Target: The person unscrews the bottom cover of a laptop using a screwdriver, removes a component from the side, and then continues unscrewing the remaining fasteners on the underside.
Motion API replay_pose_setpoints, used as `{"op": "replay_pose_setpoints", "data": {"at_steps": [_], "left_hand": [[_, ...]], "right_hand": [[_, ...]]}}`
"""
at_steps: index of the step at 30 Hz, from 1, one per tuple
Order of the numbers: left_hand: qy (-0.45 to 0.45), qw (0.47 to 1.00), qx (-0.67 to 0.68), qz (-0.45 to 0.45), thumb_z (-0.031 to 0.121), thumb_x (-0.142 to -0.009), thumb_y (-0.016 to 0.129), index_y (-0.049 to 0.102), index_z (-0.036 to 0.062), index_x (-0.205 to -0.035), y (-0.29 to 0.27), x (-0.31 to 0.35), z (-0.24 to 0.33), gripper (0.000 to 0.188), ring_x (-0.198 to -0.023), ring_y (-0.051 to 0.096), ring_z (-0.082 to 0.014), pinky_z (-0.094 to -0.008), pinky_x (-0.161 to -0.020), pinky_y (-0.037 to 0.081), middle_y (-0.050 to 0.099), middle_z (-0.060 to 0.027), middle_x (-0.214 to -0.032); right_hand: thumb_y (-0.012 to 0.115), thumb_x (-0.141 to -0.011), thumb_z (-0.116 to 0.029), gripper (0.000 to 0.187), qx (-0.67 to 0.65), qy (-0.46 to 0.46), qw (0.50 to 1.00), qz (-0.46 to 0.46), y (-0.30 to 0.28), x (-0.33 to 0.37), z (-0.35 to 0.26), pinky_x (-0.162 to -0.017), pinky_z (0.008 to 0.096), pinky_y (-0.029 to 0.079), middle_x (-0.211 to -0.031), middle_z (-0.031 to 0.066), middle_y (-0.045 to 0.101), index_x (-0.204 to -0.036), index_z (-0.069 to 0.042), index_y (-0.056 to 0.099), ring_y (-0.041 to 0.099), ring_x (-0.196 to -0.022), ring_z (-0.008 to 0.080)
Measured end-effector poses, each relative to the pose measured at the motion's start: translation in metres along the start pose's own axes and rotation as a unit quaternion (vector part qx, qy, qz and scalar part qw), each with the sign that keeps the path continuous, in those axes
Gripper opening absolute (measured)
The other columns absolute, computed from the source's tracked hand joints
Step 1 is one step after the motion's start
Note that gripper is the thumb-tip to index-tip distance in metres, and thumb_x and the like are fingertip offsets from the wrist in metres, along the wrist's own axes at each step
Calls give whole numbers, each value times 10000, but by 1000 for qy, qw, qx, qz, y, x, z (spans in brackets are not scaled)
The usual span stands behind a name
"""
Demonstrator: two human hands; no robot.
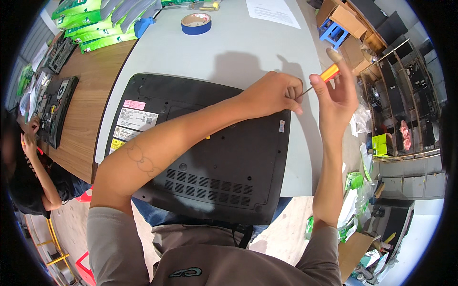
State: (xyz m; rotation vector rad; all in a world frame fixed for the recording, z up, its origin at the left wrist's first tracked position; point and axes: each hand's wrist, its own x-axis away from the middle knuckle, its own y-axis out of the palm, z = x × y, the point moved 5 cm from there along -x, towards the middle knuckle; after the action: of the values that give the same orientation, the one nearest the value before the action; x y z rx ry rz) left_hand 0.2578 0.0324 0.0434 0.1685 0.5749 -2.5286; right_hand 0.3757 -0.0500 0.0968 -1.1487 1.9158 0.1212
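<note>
Pale grey worktop [186, 59] carries a black laptop [224, 162], underside up, below and left of the left grip [272, 93], its near edge overhanging. Left of that grip, the casing bears a pink label [134, 104], white labels [138, 119] and a yellow label [117, 144]; their print is too small to read, as are the lines on a white sheet [274, 12] beyond both grips. Its long axis runs left to right, dipping slightly rightward, with vent slots toward the wearer. The right grip [341, 97] pinches a red-and-yellow screwdriver [329, 73] between thumb and fingers, its shaft slanting down-left to the left grip's curled fingertips; I cannot tell whether those clasp the tip. Beyond the right grip, an open cardboard box [346, 20] tops a blue stool [334, 34], its contents hidden; nearer the wearer, another carton [353, 255] appears to hold mixed scraps. Ahead-left of the left grip lie a blue tape roll [196, 28] and stacked green packets [90, 24].
</note>
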Motion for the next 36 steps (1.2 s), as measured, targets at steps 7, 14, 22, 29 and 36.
{"op": "replay_pose_setpoints", "data": {"at_steps": [7, 14, 22, 29, 36], "left_hand": [[15, 998, 55, 1, 86, -945, 703, 735, -40, -1014, -2, 0, 0, 147, -863, 688, -166, -324, -869, 532, 758, -105, -907], [-26, 999, -21, 25, 47, -928, 714, 734, -30, -974, -2, 1, 0, 92, -862, 699, -176, -330, -866, 538, 757, -99, -905], [18, 998, 56, 18, 62, -877, 780, 719, -3, -929, -1, -3, -8, 103, -843, 686, -159, -320, -838, 537, 741, -81, -864], [-11, 1000, 6, 22, 52, -858, 795, 682, -10, -912, -3, 1, -4, 140, -787, 639, -151, -328, -798, 524, 730, -67, -852], [29, 996, 86, 6, 56, -888, 769, 706, -34, -976, 1, -1, -5, 141, -834, 681, -164, -319, -827, 533, 740, -80, -873]], "right_hand": [[710, -989, -85, 471, -172, 43, 984, -19, -4, -2, 4, -959, 351, 550, -1196, 116, 671, -1426, 29, 577, 647, -1012, 180], [750, -966, -106, 488, -31, 52, 998, 6, -8, -1, 6, -921, 369, 587, -904, 16, 603, -1412, 25, 601, 639, -882, 151], [794, -916, -36, 521, -130, 80, 988, 34, -6, -1, 9, -900, 267, 535, -1022, 39, 660, -1411, -25, 633, 617, -920, 105], [791, -918, -36, 499, -43, 41, 998, 28, -6, 1, 10, -932, 295, 542, -1179, 83, 688, -1389, -2, 629, 664, -1028, 142], [664, -1013, -55, 461, -145, 42, 989, 1, -6, 0, 8, -958, 363, 556, -1216, 167, 701, -1448, 25, 534, 696, -1048, 225]]}}
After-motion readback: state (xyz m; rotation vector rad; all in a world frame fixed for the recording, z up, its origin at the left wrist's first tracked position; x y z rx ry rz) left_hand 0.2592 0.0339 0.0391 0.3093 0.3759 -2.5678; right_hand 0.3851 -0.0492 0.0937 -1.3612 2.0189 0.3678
